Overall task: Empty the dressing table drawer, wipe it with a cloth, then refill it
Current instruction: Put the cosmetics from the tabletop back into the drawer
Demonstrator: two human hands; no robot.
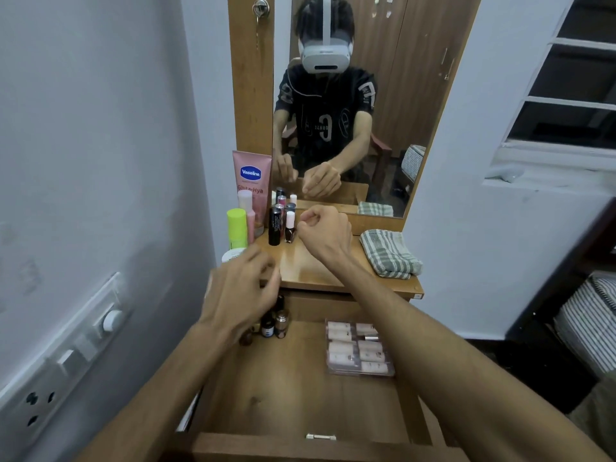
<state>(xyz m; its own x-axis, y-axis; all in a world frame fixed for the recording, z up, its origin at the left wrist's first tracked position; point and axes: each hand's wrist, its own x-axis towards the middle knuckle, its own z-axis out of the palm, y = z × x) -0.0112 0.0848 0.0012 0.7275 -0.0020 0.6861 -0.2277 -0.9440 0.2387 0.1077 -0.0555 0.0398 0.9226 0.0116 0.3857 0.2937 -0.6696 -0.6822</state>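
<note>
Two hands (240, 288), one folded cloth (388, 253), one Vaseline tube (251, 176), one clear tray (358, 348)

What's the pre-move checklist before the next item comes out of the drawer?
1. Drawer pulled open: ok.
2. Items left inside: small bottles and clear tray: not ok, not emptied.
3. Left hand free: cannot tell, blurred.
4. Right hand free: ok, fingers curled, nothing seen held.
5. Tabletop has bare space: ok.
6. Folded cloth ready on the tabletop: ok.
</note>
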